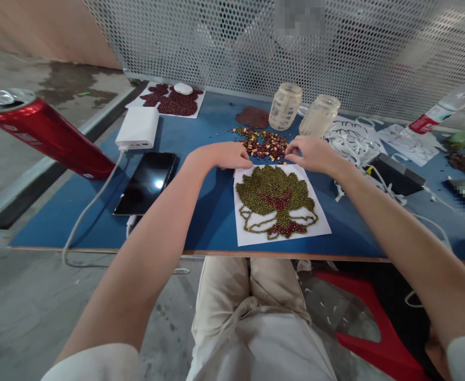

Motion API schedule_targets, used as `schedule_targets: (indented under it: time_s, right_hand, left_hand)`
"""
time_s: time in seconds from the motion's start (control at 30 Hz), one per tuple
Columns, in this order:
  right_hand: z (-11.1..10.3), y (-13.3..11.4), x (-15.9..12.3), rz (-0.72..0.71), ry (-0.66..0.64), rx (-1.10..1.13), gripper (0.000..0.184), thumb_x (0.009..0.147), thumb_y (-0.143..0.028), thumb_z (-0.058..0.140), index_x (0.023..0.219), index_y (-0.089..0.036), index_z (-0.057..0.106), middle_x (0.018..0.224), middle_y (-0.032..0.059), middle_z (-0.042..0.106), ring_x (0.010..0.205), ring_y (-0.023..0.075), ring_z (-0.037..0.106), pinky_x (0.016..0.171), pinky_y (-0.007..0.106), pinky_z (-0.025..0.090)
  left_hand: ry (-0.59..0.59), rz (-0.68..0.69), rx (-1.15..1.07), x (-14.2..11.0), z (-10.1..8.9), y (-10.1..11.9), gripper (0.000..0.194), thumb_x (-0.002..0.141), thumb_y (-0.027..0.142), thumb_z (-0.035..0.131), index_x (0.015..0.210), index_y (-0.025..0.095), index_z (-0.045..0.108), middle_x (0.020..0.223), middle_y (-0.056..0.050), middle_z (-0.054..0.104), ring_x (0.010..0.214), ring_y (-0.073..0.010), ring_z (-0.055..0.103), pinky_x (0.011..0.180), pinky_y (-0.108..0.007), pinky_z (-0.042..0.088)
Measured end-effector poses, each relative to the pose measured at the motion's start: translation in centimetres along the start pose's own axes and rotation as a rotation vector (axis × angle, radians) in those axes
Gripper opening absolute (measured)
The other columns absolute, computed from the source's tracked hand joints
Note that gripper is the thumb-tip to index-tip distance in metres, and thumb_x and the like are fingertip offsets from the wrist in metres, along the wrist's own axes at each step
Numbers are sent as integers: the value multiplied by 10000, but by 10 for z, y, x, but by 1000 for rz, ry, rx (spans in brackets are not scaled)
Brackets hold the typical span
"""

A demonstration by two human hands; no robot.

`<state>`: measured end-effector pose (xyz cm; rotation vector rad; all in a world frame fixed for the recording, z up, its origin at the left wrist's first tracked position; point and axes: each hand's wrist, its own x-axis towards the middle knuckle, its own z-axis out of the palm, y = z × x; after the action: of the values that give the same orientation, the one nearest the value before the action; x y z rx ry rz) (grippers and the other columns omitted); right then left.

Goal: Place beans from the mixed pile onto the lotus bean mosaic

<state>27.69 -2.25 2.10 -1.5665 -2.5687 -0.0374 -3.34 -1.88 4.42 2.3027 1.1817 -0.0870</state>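
A white sheet of paper (245,233) lies near the table's front edge, bearing a flower-like picture made of green beans (280,180) with dark red beans among them. Some outlines in its lower part are lined with green beans around bare white paper. My left hand (234,155) is closed at the sheet's upper left corner; its fingertips are partly hidden. Just above the upper right corner, my right hand (307,152) has thumb and fingers pinched at the edge of a loose heap of mixed red and yellow kernels and beans (266,144). Anything in the pinch is too small to see.
Behind the heap stand two clear jars (285,106) beside a flat brown piece (253,117). Left are a phone (147,182), white power bank (137,127), red can (53,135) and bean-covered sheet (169,100). Cables, papers and a bottle (446,108) lie right; perforated metal panel (236,47) behind.
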Motion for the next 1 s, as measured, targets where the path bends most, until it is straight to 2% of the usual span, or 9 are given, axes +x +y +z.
schedule_targets:
  time_s: [0.23,0.43,0.53,0.67,0.77,0.87,1.0]
  right_hand:
    - [-1,-1,5,-88,-27,-3,205,1014,-354,651,1080,-231,801,1104,105,745,1017,292,676,849,422,460]
    - [-1,0,11,-161,-77,10,144,968,-290,639,977,-240,774,1028,97,719,987,292,658,867,425,452]
    - [-9,-7,8,-183,6,52,38,907,-241,669,896,-227,702,970,97,691,952,283,628,861,418,450]
    - [-28,-37,-23,-257,156,238,48,929,-170,636,931,-217,645,964,88,669,880,227,588,840,385,450]
    - [-36,-71,-62,-425,82,359,90,932,-151,654,920,-236,629,922,36,679,827,191,602,795,338,465]
    - [-31,-101,-99,-581,-42,434,89,1001,-162,630,943,-230,638,879,15,651,796,181,601,771,322,478]
    - [-20,-117,-123,-633,-68,363,154,1076,-159,575,968,-231,657,908,35,698,824,206,623,828,351,519]
  left_hand:
    - [-6,-21,-9,-2,0,4,279,774,381,645,643,244,441,615,-1,441,546,-158,384,628,-387,248]
    - [-3,-12,0,0,0,1,259,778,386,637,650,241,465,624,-5,456,558,-159,389,637,-387,249]
    - [0,-13,0,1,0,0,257,767,383,642,646,242,465,622,-7,464,562,-161,395,637,-386,244]
    - [-7,-11,-43,0,1,1,247,756,355,640,642,244,450,612,2,413,550,-158,374,632,-387,232]
    - [0,12,-50,-1,1,0,281,751,336,642,623,243,409,603,9,375,544,-149,339,631,-390,218]
    - [0,20,-42,-1,1,0,314,759,330,642,617,243,376,590,13,354,533,-146,324,627,-393,211]
    - [-5,0,-37,-4,0,3,312,765,312,646,619,243,379,586,13,353,536,-147,327,632,-392,205]
